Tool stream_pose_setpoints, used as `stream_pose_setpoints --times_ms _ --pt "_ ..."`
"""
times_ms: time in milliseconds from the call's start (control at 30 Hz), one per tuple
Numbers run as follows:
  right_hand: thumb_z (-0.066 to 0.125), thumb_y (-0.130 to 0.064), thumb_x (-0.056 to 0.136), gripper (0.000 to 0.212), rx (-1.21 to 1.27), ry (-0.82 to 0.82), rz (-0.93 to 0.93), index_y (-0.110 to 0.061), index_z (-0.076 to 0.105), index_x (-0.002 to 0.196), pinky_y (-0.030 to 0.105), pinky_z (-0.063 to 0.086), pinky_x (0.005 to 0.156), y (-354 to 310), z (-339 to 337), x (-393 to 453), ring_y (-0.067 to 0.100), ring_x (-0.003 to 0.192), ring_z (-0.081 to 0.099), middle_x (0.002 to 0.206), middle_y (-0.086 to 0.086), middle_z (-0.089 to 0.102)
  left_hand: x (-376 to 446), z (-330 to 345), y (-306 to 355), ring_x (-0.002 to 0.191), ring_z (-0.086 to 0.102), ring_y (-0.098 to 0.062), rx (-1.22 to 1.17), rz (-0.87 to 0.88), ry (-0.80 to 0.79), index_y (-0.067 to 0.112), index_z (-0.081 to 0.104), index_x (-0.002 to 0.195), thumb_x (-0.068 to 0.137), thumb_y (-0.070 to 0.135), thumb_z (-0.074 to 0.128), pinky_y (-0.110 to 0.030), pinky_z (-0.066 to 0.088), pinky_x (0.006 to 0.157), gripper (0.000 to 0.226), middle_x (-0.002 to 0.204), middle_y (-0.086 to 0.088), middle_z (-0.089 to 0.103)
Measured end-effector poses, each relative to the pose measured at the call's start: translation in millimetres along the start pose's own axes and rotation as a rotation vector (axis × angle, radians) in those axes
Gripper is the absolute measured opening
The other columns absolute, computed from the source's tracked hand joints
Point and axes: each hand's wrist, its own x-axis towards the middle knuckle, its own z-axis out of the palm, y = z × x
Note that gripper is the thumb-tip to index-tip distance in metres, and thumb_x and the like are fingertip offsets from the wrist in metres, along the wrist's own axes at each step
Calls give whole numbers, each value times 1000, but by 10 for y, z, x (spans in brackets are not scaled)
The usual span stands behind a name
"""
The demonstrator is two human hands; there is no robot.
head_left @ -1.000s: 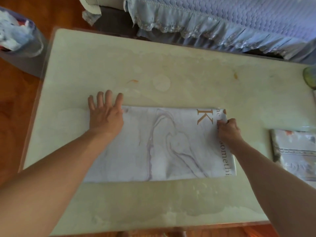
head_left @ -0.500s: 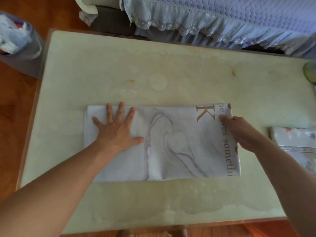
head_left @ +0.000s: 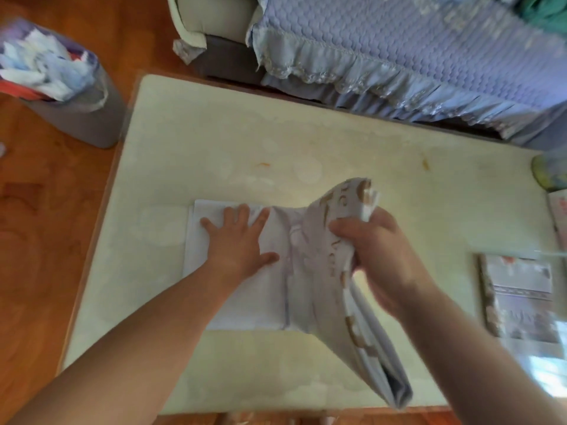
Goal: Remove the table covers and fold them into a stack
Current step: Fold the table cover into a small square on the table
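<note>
A white marbled table cover (head_left: 270,299) with brown lettering lies folded in the middle of the pale table (head_left: 233,142). My left hand (head_left: 237,240) presses flat on its left half, fingers spread. My right hand (head_left: 377,256) grips the cover's right end and holds it lifted off the table, bent over toward the left, so the folded layers hang down at the front. A second folded cover (head_left: 518,299) with a floral print lies at the table's right edge.
A grey bin (head_left: 70,108) full of crumpled paper stands on the wooden floor to the left. A sofa with a frilled lilac cover (head_left: 399,50) runs along the far side. A yellowish object (head_left: 549,173) sits at the table's far right.
My right hand has closed on the cover's right end and raised it off the table toward the left. My left hand stays pressed on the left half. The camera has moved closer.
</note>
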Motion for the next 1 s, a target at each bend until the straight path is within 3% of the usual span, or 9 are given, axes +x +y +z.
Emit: stream_pose_setpoints --times_ms 67,167,300,433,567,700,833,900,1000 --pt "63 -15 76 9 -32 28 14 -8 68 80 33 46 51 9 260 13 20 57 63 63 4 66 -45 -46 -79 149 8 -40 13 77 -19 47 -15 155 84 85 38 -77 21 108 97 165 -13 1" --pt "62 -15 83 7 22 256 92 -13 66 78 29 41 52 57 226 181 14 50 57 56 -3 60 -178 -20 -131 147 10 -46 81 199 -57 59 -25 146 85 85 36 -75 33 101 91 162 -23 0" --pt "66 -21 75 29 77 356 227 1 70 93 40 43 63 155 -249 428 27 63 57 73 18 60 -41 -181 109 138 30 -59 311 313 -147 62 -28 143 89 82 33 -72 45 94 84 157 -39 15" --pt "61 -17 85 23 43 319 319 1 68 98 44 52 73 327 -729 616 30 67 63 78 19 67 198 -396 365 127 50 -53 329 383 -223 58 -22 148 93 76 39 -67 52 89 84 148 -18 47" --pt "63 -21 91 23 -52 325 425 -3 68 106 52 58 87 684 -1243 828 35 81 72 90 16 76 301 -457 595 126 51 -52 474 315 -333 52 -32 146 99 64 45 -64 52 91 91 154 -20 38" --pt "58 -29 99 31 -281 331 413 -2 67 112 35 55 70 1140 -1428 1067 29 83 69 97 14 73 299 -384 623 134 35 -43 445 191 -303 58 -27 146 95 70 44 -64 46 97 89 154 -20 23" --pt "47 -43 99 48 -621 339 359 -3 57 124 43 50 85 1283 -1424 1125 38 103 61 116 20 63 163 -138 522 145 10 -43 299 232 -128 49 -10 157 101 56 44 -69 35 105 78 161 -13 1" --pt "43 -48 101 53 -797 298 328 -1 51 125 42 44 82 1293 -1468 1086 42 107 59 120 25 60 93 -70 537 149 -5 -46 226 223 -160 50 -12 156 95 68 43 -75 24 108 84 164 -12 -12" --pt "40 -49 102 47 -920 234 257 -4 47 115 41 43 78 1095 -1485 941 39 98 59 118 26 61 33 -21 623 149 -11 -49 222 195 -163 54 -15 153 86 84 37 -81 22 103 89 164 -12 -14"
